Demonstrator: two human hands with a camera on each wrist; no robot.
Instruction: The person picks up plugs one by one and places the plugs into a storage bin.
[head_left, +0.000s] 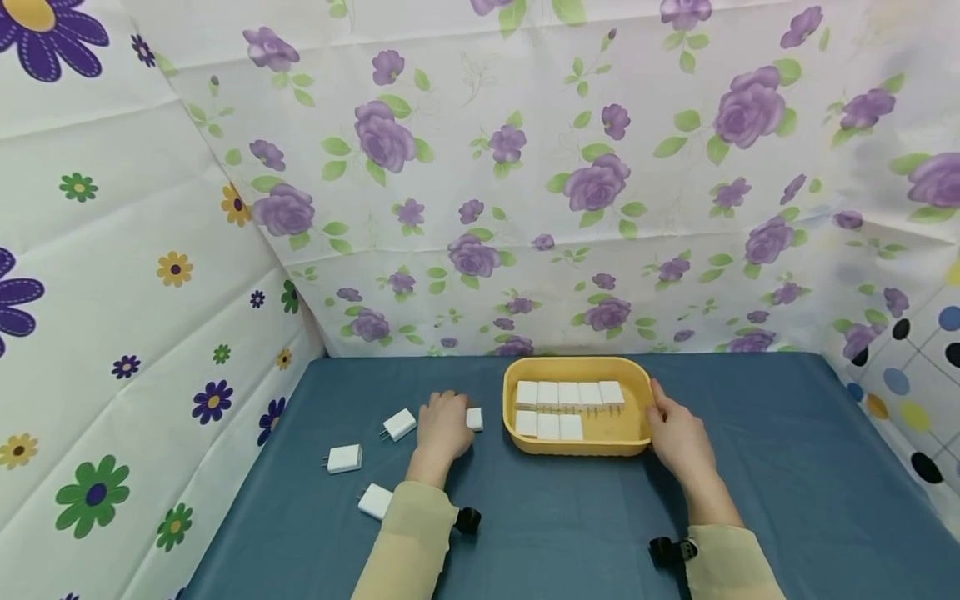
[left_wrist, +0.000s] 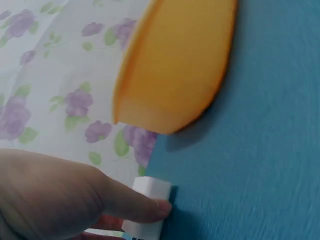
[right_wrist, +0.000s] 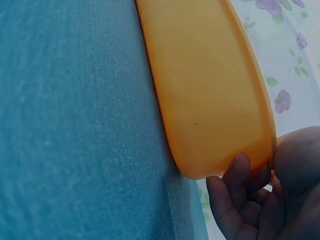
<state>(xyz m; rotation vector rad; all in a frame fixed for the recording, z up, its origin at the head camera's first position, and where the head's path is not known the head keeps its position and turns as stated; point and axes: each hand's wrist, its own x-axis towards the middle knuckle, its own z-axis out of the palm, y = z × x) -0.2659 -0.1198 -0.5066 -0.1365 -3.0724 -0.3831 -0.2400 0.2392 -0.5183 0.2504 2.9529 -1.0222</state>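
My left hand (head_left: 444, 429) pinches a white plug-in charger (left_wrist: 152, 187) low over the cloth, left of the yellow tray (head_left: 577, 448). In the left wrist view the thumb lies across the charger's side and its prongs point toward the bottom edge. My right hand (head_left: 681, 437) holds the tray by its right end, fingers against the outer wall (right_wrist: 210, 100) and thumb at the rim. Inside the tray, white chargers (head_left: 568, 393) stand in two rows, the back row longer than the front one.
Three more chargers lie loose left of my left hand: one close by (head_left: 399, 425), one farther left (head_left: 344, 458) and one beside the sleeve (head_left: 375, 502). A blue cloth (head_left: 555, 533) covers the table, with flowered sheets (head_left: 465, 167) hanging behind and at the sides.
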